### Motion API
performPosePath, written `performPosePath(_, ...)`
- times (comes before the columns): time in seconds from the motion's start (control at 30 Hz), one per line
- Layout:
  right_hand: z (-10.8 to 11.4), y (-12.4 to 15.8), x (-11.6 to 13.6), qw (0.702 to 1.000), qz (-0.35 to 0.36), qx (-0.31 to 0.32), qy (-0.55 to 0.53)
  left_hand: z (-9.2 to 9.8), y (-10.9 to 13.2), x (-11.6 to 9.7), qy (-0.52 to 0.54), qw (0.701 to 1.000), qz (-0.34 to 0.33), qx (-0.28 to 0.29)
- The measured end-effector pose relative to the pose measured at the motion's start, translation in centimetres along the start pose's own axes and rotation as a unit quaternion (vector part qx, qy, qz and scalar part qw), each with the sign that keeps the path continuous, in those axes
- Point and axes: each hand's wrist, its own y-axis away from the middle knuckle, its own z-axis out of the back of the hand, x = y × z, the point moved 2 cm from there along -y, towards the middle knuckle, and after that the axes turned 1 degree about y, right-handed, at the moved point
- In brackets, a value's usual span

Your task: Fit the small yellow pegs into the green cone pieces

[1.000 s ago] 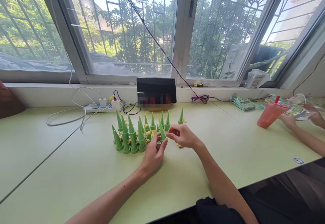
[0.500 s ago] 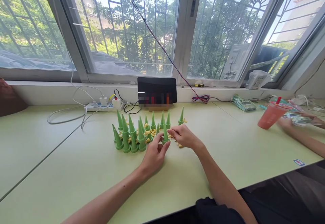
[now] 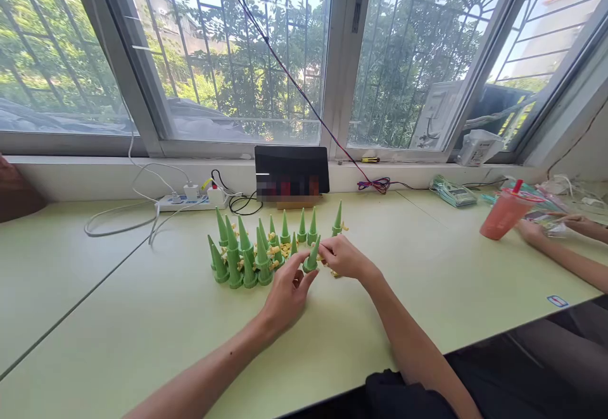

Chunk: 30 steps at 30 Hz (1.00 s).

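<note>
Between the thumb and fingers of my left hand point(image 3: 289, 286) is a green cone point(image 3: 312, 257) with a round base, its tip leaning right. My right hand point(image 3: 346, 256) is pinched closed beside the cone's upper part; what its fingertips hold, if anything, is too small to make out. Left of my hands stand several more green cones point(image 3: 232, 257), packed close together, some with small yellow pieces on their sides. Small loose yellow pieces point(image 3: 287, 249) lie among the cones, and others are partly hidden under my right hand. One separate cone point(image 3: 337, 218) stands behind my right hand.
A dark tablet point(image 3: 291, 172) stands behind the cones. A power strip point(image 3: 190, 201) with white cables is at back left. To the right are a red cup point(image 3: 507, 213), green packets point(image 3: 453, 191) and another person's hands point(image 3: 534, 231) with plastic bags.
The cone in my left hand has gone from nearly upright to tilted right. My right hand stays close beside it. The other person's hands have shifted slightly.
</note>
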Motion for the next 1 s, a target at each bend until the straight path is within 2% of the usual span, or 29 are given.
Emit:
performPosePath(0.37,0.16,0.02,0.11,0.999,0.009,-0.031,0.007,-0.09,0.05,-0.27,-0.028,1.0,-0.003,-0.005)
performPosePath(0.5,0.34,0.05,0.28,0.998,0.009,-0.054,-0.02,0.07,-0.07,-0.29,-0.013,0.999,0.023,-0.027)
performPosePath(0.63,0.38,0.25,0.43,0.997,0.017,-0.038,-0.065,0.13,-0.19,-0.22,0.033,0.997,0.058,-0.037)
performPosePath(0.8,0.34,0.41,0.26,0.996,0.026,-0.02,-0.081,0.07,-0.09,-0.1,0.082,0.994,0.06,-0.037)
performPosePath(1.0,0.18,0.29,-0.12,0.998,0.013,-0.013,-0.067,0.03,-0.11,0.08,0.059,0.996,0.067,-0.021)
